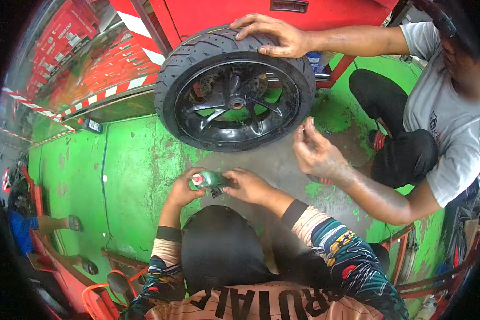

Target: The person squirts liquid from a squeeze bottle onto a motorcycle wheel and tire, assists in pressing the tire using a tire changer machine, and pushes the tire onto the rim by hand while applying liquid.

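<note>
A small green bottle [213,179] with a pale red nozzle cap lies sideways between my two hands, over my knees. My left hand [182,190] closes around the cap end, thumb and fingers on either side. The fingers of my right hand [246,185] grip the bottle's other end. Just beyond stands a black motorcycle wheel [236,103] with its tyre, tilted so its spoked face is toward me. A co-worker's hand [280,38] rests on top of the tyre. The co-worker's other hand [321,152] hangs near its lower right edge, fingers pinched together.
A red cabinet [218,16] stands behind the wheel. The floor [133,181] is worn green paint. The co-worker squats at the right. A dark bottle [93,126] stands by the glass case on the left. Another person's legs [58,224] show at lower left, near red metal frames.
</note>
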`<state>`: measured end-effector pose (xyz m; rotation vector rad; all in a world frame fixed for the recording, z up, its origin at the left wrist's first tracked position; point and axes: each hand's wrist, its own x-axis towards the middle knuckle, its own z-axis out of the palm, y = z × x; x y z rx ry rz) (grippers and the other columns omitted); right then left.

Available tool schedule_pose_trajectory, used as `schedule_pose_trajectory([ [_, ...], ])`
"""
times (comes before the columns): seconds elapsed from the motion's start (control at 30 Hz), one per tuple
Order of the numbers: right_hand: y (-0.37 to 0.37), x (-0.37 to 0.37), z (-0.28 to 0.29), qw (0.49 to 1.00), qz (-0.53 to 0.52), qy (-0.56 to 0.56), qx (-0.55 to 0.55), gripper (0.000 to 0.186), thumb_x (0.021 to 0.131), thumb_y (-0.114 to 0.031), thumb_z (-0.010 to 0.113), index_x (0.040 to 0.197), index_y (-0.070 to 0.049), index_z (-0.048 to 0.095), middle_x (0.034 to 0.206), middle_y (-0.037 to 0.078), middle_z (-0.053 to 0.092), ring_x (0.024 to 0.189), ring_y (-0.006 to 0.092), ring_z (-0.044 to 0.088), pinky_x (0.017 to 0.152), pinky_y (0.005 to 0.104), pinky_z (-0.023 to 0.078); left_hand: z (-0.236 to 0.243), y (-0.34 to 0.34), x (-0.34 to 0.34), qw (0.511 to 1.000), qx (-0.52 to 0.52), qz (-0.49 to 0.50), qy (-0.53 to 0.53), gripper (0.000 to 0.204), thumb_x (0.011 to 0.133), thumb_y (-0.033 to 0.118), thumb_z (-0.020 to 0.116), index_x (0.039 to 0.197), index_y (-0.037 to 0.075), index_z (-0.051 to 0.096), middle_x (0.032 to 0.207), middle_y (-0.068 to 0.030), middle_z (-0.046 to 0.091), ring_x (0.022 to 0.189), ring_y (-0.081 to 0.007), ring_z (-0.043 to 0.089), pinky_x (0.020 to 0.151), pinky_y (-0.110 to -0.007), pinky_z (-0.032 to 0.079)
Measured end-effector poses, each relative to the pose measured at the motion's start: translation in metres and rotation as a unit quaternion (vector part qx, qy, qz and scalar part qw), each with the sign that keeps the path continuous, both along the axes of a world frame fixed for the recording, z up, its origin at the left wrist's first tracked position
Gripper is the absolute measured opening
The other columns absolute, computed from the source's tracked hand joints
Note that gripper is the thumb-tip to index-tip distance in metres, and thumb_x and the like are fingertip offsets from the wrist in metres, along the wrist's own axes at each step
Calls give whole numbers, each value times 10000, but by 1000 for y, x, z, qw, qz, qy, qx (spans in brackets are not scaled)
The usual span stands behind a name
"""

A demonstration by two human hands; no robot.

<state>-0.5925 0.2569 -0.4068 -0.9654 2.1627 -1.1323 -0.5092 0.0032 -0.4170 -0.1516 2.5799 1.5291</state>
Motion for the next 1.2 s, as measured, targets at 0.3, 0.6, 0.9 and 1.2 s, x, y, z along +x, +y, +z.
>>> schedule_pose_trajectory([
  [0.3,1,-21,3,998,43,32,40,293,839,-189,642,1085,-33,612,978,158,674,953,336,648,820,424,515,-1,22,-2,997,-61,-46,14,721,624,65,786,1307,136,564,1344,-115,544,1259,-318,506,1060,-404,423],
  [0.6,-3,-17,-11,996,-44,12,-74,334,807,-91,544,1132,-26,576,1119,193,629,1063,373,608,905,463,483,55,12,27,992,-104,13,-74,1249,615,238,896,1572,187,95,1544,-211,285,1308,-386,475,1093,-458,400],
  [0.9,-12,-28,7,952,-153,-9,-265,358,772,76,467,1090,-12,606,1037,159,622,956,286,627,863,363,502,147,30,20,884,54,330,328,445,943,61,567,1369,9,448,1192,-123,576,880,-182,648,816,-318,529],
  [1.2,-20,-52,76,877,-107,-153,-442,247,780,80,451,930,36,641,913,81,615,914,185,611,840,270,467,238,90,-42,835,75,269,474,535,951,120,581,1432,40,360,1207,-153,546,862,-210,629,788,-356,517],
])
